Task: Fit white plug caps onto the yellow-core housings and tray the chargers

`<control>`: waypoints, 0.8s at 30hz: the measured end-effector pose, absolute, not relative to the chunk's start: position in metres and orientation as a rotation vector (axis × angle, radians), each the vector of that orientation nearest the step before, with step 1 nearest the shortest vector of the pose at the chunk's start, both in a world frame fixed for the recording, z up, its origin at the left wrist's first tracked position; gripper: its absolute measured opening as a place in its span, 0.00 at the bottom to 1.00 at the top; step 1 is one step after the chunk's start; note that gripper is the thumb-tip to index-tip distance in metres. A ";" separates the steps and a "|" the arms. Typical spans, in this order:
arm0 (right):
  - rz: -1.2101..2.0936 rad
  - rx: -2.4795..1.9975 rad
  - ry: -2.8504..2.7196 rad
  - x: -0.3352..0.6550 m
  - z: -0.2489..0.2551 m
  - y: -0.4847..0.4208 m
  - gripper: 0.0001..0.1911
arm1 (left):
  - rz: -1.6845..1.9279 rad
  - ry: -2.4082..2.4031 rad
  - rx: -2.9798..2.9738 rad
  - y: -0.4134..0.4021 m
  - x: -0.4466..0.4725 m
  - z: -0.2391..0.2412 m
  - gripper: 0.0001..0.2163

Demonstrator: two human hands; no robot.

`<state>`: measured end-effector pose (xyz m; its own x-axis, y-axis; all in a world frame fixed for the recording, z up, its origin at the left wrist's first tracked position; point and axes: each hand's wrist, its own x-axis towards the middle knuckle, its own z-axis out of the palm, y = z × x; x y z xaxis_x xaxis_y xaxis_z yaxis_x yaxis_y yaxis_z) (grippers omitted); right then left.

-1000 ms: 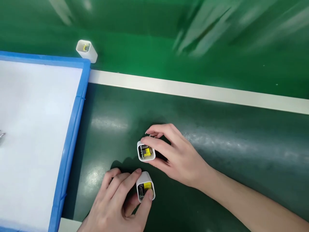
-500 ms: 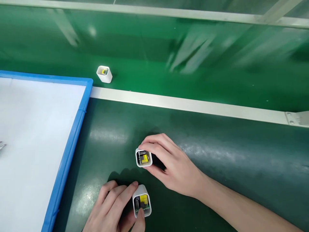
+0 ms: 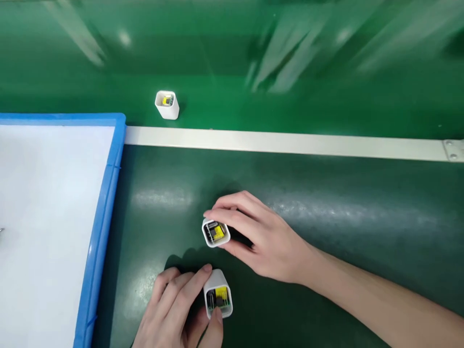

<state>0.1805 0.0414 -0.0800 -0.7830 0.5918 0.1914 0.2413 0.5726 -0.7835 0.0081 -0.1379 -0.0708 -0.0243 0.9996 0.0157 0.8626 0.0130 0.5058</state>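
My right hand (image 3: 261, 241) is closed around a small white open-ended charger casing (image 3: 215, 233) with yellow and black parts inside, its open end facing me. Just below it, my left hand (image 3: 177, 309) pinches a second white casing (image 3: 218, 297) of the same kind between thumb and fingers. Both casings are held just above the dark green table mat, a short gap apart. A third white casing (image 3: 167, 104) stands alone on the brighter green belt beyond the white strip.
A blue-rimmed tray (image 3: 108, 203) with a white floor fills the left side. A white strip (image 3: 290, 143) runs across, dividing the dark mat from the green belt (image 3: 290, 72). A metal bracket (image 3: 453, 150) sits at the strip's right end.
Both hands have stayed gripping their casings with only small shifts. The lone casing on the belt has travelled to the right. The view has shifted slightly.
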 end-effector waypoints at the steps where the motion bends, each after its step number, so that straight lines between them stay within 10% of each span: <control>1: 1.089 -0.662 -2.367 0.181 -0.080 0.041 0.17 | 0.544 1.885 1.961 -0.137 0.003 -0.070 0.16; 24: 1.158 -0.579 -2.334 0.182 -0.078 0.042 0.23 | 0.654 1.658 2.002 -0.128 -0.009 -0.068 0.09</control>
